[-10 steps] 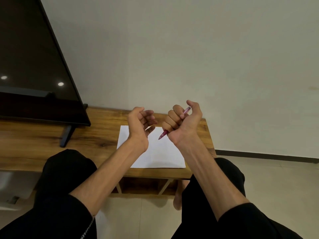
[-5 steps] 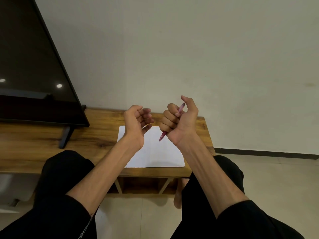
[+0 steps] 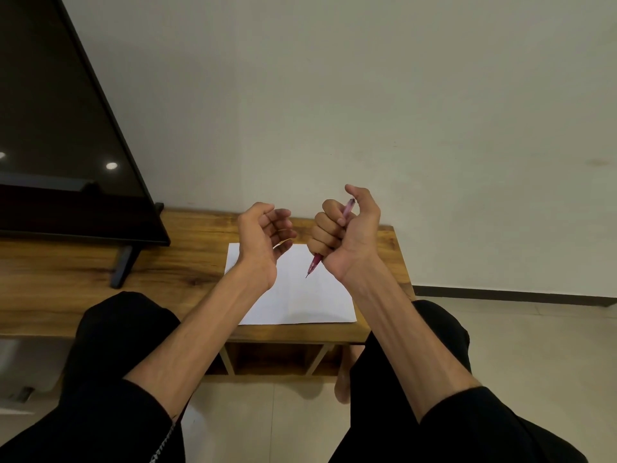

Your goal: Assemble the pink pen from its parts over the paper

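The right hand gripped the pen in a fist above the paper; the left hand was loosely curled, holding nothing visible

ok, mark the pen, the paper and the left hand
pen (image 3: pixel 315 262): head view, lower barrel below the fist
paper (image 3: pixel 300 302): head view, bare middle of sheet
left hand (image 3: pixel 262 238): head view, palm

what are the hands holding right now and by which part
The right hand grips the slim pink plastic pen in a fist around its middle, tip pointing down. The left hand is curled; whether it holds anything cannot be told.
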